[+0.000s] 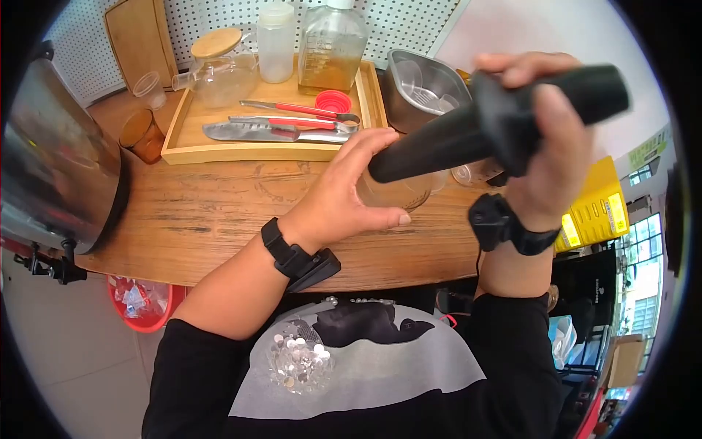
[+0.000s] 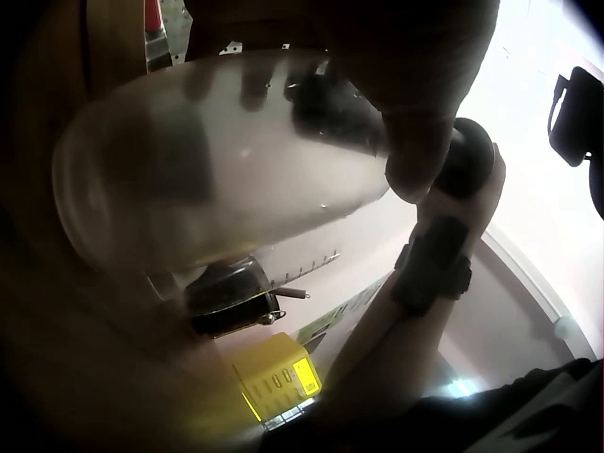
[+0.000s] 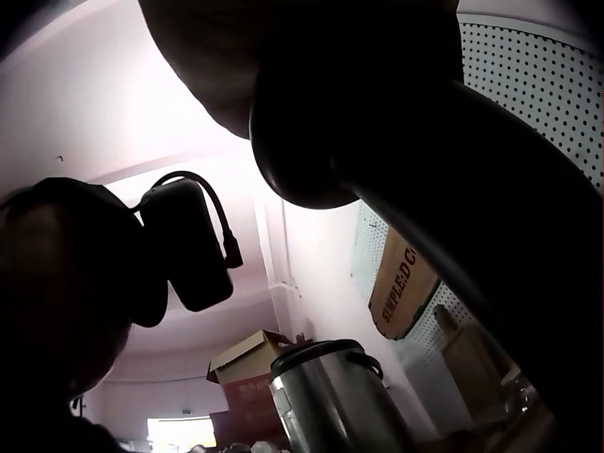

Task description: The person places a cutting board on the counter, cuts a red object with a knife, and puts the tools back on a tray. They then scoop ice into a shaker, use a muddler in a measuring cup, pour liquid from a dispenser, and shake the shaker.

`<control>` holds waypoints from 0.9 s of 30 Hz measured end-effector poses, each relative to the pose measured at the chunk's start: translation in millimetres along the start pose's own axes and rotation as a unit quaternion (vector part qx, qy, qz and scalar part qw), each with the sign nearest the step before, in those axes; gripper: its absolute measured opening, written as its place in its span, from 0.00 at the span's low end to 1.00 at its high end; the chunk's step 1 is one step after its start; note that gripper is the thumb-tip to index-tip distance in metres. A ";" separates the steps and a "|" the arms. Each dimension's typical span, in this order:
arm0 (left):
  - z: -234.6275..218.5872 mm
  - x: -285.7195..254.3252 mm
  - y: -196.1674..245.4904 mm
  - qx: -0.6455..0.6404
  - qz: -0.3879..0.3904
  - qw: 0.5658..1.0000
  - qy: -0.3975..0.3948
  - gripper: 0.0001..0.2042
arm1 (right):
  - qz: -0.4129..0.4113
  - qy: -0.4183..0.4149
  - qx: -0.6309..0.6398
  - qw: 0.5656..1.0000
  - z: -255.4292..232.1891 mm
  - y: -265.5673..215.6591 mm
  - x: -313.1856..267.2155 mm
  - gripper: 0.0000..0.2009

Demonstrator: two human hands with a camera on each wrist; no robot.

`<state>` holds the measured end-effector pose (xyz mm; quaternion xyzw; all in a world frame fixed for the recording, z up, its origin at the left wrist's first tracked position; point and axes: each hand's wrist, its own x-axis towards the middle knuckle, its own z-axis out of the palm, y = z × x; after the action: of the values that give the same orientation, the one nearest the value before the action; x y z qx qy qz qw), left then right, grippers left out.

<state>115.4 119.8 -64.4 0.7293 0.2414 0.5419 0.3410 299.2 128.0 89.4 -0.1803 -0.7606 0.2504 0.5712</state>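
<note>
In the head view, the left hand (image 1: pixel 340 194) curls round a clear cup (image 1: pixel 398 192) above the wooden table. The right hand (image 1: pixel 552 139) grips a long black rod-shaped tool (image 1: pixel 439 143) near its round flange. The tool slants down to the left, its lower end at the cup's mouth beside the left fingers. The left wrist view shows the clear cup (image 2: pixel 236 160) tilted, with the dark tool end (image 2: pixel 330 113) at its mouth and the left thumb over its side. From the right wrist, the tool (image 3: pixel 462 198) and right hand (image 3: pixel 203 57) appear as dark shapes.
Behind the hands a wooden tray (image 1: pixel 256 152) bears a knife, spoons, a glass teapot and bottles. To its right stands a metal container (image 1: pixel 428 80). An amber glass (image 1: pixel 142 135) and a large steel vessel (image 1: pixel 62 154) stand left; a yellow box (image 1: pixel 596 208) is right.
</note>
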 end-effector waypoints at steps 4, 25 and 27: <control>-3.3 -5.3 1.5 -0.025 -0.010 1.000 -0.005 0.40 | 0.023 -0.001 0.032 0.999 9.0 6.5 -4.5 0.14; -9.2 -11.7 8.5 -0.027 0.014 0.998 -0.056 0.37 | -0.044 -0.051 0.165 0.984 2.7 20.3 -37.5 0.21; -9.0 -12.8 9.4 -0.029 0.003 0.998 -0.055 0.37 | -0.044 -0.028 0.224 0.973 -18.2 1.0 -38.1 0.20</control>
<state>102.9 106.6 -63.7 0.7485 0.2041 0.5089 0.3730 327.4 110.6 63.1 -0.0073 -0.7082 0.3941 0.5856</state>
